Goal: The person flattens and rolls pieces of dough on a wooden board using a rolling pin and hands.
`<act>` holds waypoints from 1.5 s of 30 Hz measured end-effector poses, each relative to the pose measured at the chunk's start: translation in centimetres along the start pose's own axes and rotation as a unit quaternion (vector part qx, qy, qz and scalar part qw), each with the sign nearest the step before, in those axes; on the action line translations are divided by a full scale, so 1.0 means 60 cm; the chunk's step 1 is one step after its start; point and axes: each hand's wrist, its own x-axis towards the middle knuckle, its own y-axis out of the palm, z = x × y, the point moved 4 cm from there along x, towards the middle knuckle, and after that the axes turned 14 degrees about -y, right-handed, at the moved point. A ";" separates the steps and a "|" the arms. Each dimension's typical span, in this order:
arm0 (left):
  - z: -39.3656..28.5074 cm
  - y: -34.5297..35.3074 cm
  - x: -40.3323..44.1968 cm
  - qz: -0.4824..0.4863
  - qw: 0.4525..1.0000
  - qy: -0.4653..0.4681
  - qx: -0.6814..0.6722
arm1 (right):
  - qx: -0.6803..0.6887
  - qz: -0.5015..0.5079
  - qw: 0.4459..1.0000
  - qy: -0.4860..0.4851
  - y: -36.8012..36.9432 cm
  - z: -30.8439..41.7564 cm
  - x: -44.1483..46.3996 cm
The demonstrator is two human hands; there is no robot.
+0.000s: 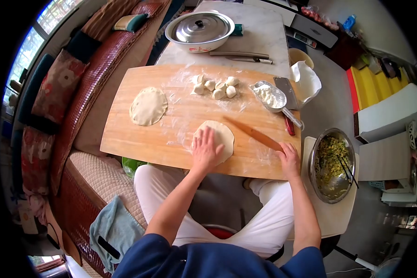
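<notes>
My left hand (pixel 205 149) lies flat with fingers spread on a round sheet of rolled dough (pixel 224 136) near the front of the wooden board (pixel 171 143). In my right hand (pixel 288 160) is the near end of a tapered wooden rolling pin (pixel 252 132), which slants away to the left, its far tip close to the dough sheet. At the board's left lies a filled round of dough with a crimped edge (pixel 148 106). Several small dough pieces (pixel 219 88) sit together in loose flour at the back. A metal scoop of flour (pixel 269 96) rests at the right.
Beside the scoop lie a flat dark blade (pixel 286 91) and a red-handled tool (pixel 289 125). A flour bag (pixel 306 81) stands at the right edge. A steel bowl of chopped filling (pixel 331 166) with chopsticks is at lower right. Behind are a lidded basin (pixel 200 30) and a knife (pixel 245 60).
</notes>
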 end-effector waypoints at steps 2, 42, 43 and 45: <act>-0.019 -0.006 0.003 0.045 0.990 0.109 0.081 | 0.015 -0.002 1.000 0.027 -0.010 -0.001 0.000; 0.001 -0.009 0.011 0.094 0.971 0.195 0.102 | 0.028 -0.005 0.999 -0.019 0.051 -0.031 -0.031; 0.012 -0.019 0.018 0.085 0.962 0.240 0.095 | 0.022 0.014 0.999 -0.044 0.052 -0.022 -0.029; 0.057 -0.050 0.033 0.084 0.974 0.202 0.052 | 0.025 0.050 0.996 -0.069 0.059 -0.001 -0.026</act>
